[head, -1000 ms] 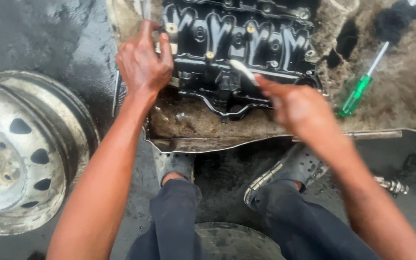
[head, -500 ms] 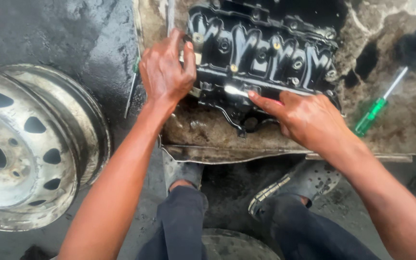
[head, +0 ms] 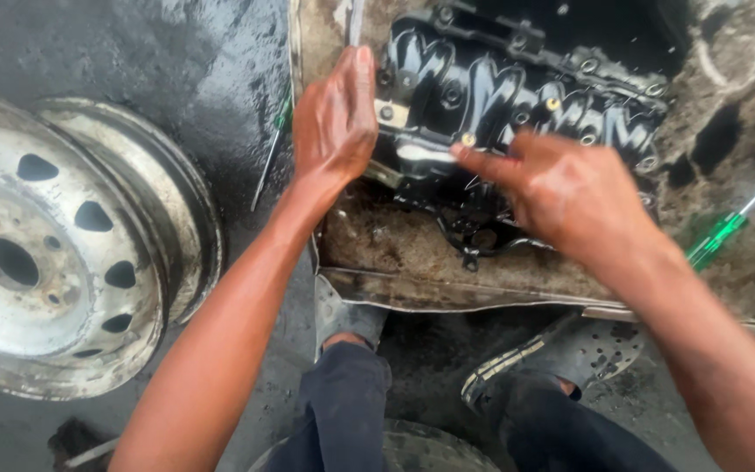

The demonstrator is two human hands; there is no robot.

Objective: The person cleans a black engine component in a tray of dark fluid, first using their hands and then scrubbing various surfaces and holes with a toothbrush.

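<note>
Oily floor: wheel rim (head: 54, 253) left, green screwdriver (head: 727, 229) beside engine part (head: 517, 96)

The right hand (head: 570, 197) is motion-blurred, so its fingers' grip cannot be read. It hides the middle of the black engine part (head: 500, 96), whose top is cut by the upper edge. The left hand (head: 335, 122) covers the part's left end. The wheel rim (head: 63, 253) is cut at left. The green screwdriver (head: 727, 229) looks blurred, approx. half visible, perhaps.
</note>
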